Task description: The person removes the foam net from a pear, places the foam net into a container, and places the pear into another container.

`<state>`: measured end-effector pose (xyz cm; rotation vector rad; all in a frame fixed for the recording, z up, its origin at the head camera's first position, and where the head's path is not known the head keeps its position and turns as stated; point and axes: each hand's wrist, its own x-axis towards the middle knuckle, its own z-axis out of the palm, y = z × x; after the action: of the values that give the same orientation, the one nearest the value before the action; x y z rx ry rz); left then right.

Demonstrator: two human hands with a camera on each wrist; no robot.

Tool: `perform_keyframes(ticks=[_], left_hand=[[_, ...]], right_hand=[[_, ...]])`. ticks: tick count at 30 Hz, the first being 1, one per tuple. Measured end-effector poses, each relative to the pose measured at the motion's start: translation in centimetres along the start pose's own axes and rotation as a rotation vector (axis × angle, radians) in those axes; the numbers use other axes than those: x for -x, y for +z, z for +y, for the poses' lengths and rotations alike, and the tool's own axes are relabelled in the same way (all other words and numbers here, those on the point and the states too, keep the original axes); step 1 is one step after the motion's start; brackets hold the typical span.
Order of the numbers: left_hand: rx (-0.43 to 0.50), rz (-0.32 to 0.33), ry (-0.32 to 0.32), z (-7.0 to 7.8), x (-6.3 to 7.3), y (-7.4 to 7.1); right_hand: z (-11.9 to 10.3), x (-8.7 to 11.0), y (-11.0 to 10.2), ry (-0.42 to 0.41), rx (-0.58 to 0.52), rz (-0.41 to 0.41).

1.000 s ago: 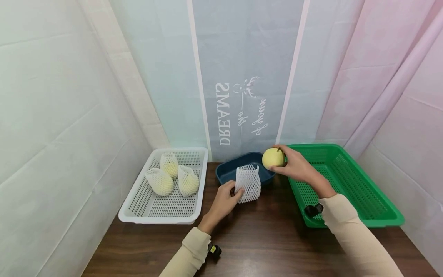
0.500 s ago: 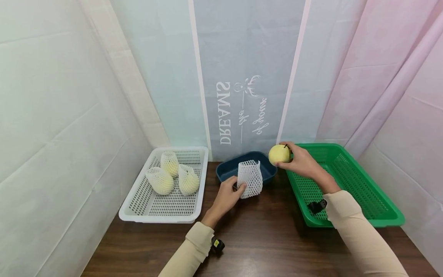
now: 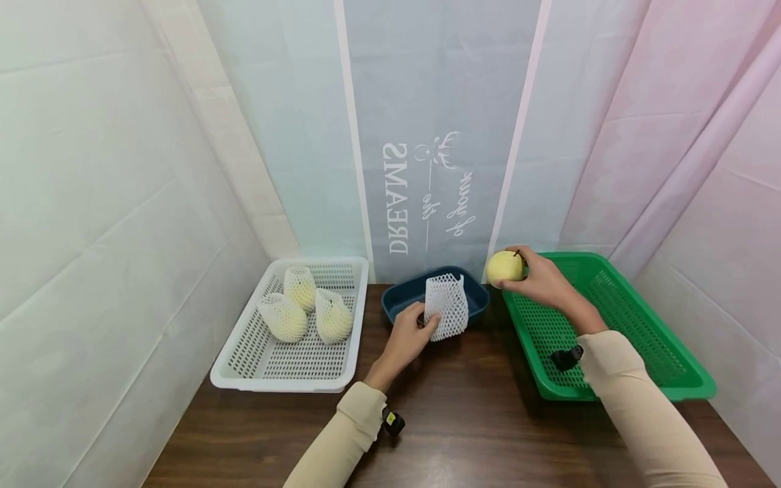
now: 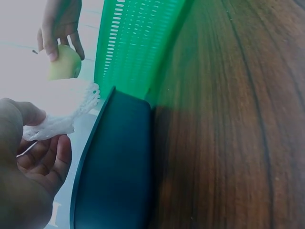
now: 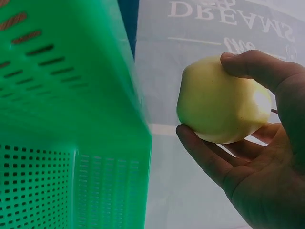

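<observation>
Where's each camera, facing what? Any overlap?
Head: worn on head, facing forward and down over white basket, blue tub, green basket; left hand, right hand, sleeves show.
Left wrist: on that wrist, facing past net to fruit; left hand and right hand show.
Right wrist: on that wrist, facing fruit and green basket; only right hand shows.
Both wrist views share fruit and green basket.

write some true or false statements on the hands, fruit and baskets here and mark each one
1. The right hand holds a yellow fruit. True.
2. The left hand holds a second fruit. False: it pinches a white net.
3. The blue tray sits between the two baskets. True.
4. Three netted fruits lie in the green basket. False: they lie in the white basket.
</observation>
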<state>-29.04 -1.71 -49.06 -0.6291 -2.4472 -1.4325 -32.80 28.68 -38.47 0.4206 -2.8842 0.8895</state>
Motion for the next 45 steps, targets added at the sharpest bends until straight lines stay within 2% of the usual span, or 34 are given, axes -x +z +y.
perform_keyframes(ticks=[8, 20, 35, 45], left_hand=[[-0.028, 0.002, -0.053, 0.1, -1.2, 0.4], [-0.016, -0.004, -0.058, 0.2, -3.2, 1.1], [-0.071, -0.021, -0.122, 0.1, -4.9, 1.7], [-0.003, -0.034, -0.179, -0.2, -5.6, 2.0]], right_hand=[[1.3, -0.3, -0.4, 0.035, 0.013, -0.002], [3.5, -0.3, -1.4, 0.077, 0.007, -0.02], [6.1, -0.4, -1.6, 0.087, 0.014, -0.041], [6.9, -0.7, -1.4, 0.088, 0.035, -0.047]])
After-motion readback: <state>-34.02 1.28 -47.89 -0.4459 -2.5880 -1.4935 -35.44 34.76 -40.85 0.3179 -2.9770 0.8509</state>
